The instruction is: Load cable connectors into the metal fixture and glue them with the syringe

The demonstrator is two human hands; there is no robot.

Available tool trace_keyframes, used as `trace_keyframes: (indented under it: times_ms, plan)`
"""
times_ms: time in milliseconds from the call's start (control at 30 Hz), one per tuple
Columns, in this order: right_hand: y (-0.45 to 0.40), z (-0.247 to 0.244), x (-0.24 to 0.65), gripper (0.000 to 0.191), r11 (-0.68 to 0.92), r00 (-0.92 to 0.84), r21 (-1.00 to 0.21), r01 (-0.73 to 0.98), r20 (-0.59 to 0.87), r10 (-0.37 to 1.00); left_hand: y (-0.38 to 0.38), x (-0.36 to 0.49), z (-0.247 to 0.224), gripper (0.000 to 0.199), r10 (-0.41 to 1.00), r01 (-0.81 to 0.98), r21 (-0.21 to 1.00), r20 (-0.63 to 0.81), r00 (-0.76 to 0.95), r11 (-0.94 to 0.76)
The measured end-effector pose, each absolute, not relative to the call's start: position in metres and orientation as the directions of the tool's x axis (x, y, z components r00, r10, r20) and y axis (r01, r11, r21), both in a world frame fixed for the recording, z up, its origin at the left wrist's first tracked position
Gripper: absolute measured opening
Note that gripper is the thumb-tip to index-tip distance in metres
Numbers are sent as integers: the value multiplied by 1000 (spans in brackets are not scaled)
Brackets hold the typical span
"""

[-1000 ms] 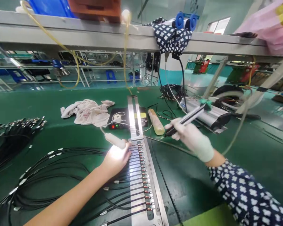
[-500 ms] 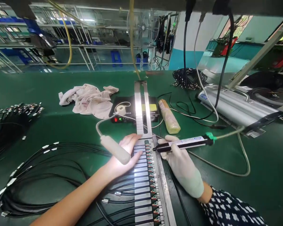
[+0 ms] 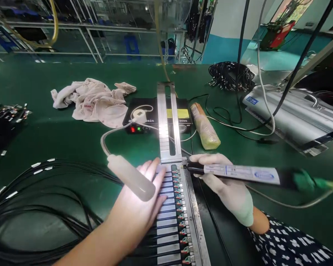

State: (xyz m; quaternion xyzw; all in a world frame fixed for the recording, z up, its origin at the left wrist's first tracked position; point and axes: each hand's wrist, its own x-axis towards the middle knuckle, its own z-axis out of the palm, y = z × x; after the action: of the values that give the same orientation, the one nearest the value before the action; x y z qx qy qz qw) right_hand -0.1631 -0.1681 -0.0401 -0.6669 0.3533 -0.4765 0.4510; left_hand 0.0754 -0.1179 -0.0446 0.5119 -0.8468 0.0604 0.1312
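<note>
A metal fixture (image 3: 195,218) holds a row of black cables side by side, their small connectors (image 3: 180,207) lined up along its right part. My bare left hand (image 3: 140,195) lies over the cables at the fixture's upper left, fingers stretched out and apart. In my gloved right hand (image 3: 227,184) is a black and white pen-shaped dispenser (image 3: 238,173), its dark tip at the top connectors and a green fitting at its rear. A white lamp head (image 3: 131,177) on a bendable neck hangs above my left hand and hides part of it.
Behind the fixture stand a black control box (image 3: 130,111), a slotted metal bar (image 3: 163,111) and a wrapped bottle (image 3: 205,127). Crumpled cloth (image 3: 94,101) lies left of them. Coiled cables (image 3: 58,162) lie at left, a silver machine (image 3: 291,114) at right.
The view has tipped down and closer. My left hand has moved up along the cables to the fixture's top. The dispenser tip has moved up to the top connectors.
</note>
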Motion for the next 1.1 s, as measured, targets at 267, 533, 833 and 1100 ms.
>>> trace_keyframes:
  times_ms: [267,533,833,1100]
  plan:
    - [-165,-46,-168,36,-658,481,-725,-201,513,-711,-97,76,-64,88,-816,-833,-111,168,-553,541]
    - [-165,-48,-167,37,-674,458,-694,-253,528,-715,-101,78,-67,85,-808,-821,-99,146,-571,562]
    - [-168,-47,-164,32,-653,464,-707,-271,498,-732,-101,70,-61,93,-839,-851,-85,143,-525,518]
    - [-169,-47,-164,31,-638,463,-721,-270,483,-743,-101,69,-63,92,-843,-856,-65,147,-517,513]
